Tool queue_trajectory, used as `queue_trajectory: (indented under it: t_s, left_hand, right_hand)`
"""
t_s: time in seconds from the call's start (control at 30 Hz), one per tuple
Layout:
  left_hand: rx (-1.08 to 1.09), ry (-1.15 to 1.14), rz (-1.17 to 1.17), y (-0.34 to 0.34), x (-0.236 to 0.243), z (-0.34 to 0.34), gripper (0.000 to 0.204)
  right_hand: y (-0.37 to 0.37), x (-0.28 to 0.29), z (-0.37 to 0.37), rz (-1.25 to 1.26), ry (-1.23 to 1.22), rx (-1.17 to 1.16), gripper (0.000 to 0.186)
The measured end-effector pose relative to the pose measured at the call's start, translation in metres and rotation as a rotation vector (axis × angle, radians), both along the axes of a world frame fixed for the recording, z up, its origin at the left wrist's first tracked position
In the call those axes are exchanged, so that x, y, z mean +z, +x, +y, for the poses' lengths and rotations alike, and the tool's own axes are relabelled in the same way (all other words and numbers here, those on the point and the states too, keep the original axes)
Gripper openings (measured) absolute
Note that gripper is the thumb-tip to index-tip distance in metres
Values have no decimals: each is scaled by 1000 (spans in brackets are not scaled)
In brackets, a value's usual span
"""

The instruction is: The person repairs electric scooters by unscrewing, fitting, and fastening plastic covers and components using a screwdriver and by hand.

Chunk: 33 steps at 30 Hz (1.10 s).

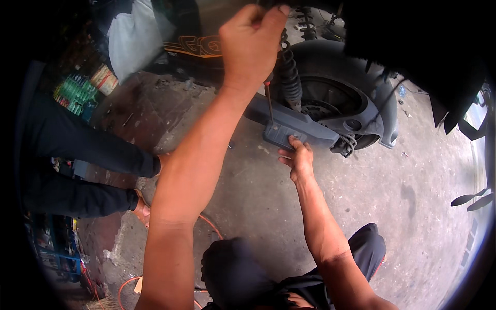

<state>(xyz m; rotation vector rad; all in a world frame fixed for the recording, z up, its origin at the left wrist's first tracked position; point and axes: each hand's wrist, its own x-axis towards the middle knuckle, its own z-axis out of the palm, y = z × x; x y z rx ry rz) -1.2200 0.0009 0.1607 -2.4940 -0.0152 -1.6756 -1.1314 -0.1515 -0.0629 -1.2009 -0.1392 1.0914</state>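
Observation:
My left hand (pixel 253 44) is raised at the top, fingers curled in around a screwdriver (pixel 268 101). Its handle is mostly hidden behind the hand; a bit of red and the thin shaft show below. The shaft's tip meets the grey plastic cover (pixel 283 135) low on the side of a scooter. Against that cover's lower edge rests my right hand (pixel 299 159), thumb on its face and fingers bent below it. Just beyond are a black coil shock absorber (pixel 290 77) and the rear wheel (pixel 323 59).
Another person's legs in dark trousers (pixel 93 139) stand at the left, feet near my left forearm. An orange hose (pixel 209 225) curves over the concrete floor (pixel 258 206). Green bottles (pixel 77 93) and a grey-white sack (pixel 134 41) are at the far left. Dark parts overhang the upper right.

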Motion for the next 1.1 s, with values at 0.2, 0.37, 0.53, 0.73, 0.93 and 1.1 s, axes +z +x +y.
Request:
queue_trajectory:
  t_s: [0.2,0.37,0.53,0.73,0.93,1.1]
  left_hand:
    - [-70,-187,-6,15,-13,-6,11]
    - [-296,-523,81,22,-11,-15,9]
    - [-737,-1049,341,19,6,-18,14]
    - [-1182,-1469,440,28,18,-1,23]
    - [-1432,-1515,533,33,23,3,28]
    - [-185,-849,-363,73,19,-37,33]
  right_hand:
    - [0,1,-1,8,13,17,43]
    - [0,2,-2,7,19,4,46]
    - [-1,2,-3,1,34,0,49]
    - [-31,4,-30,-382,96,-431,38]
    - [-8,114,13,-888,474,-226,38]
    - [20,160,51,-893,511,194,43]
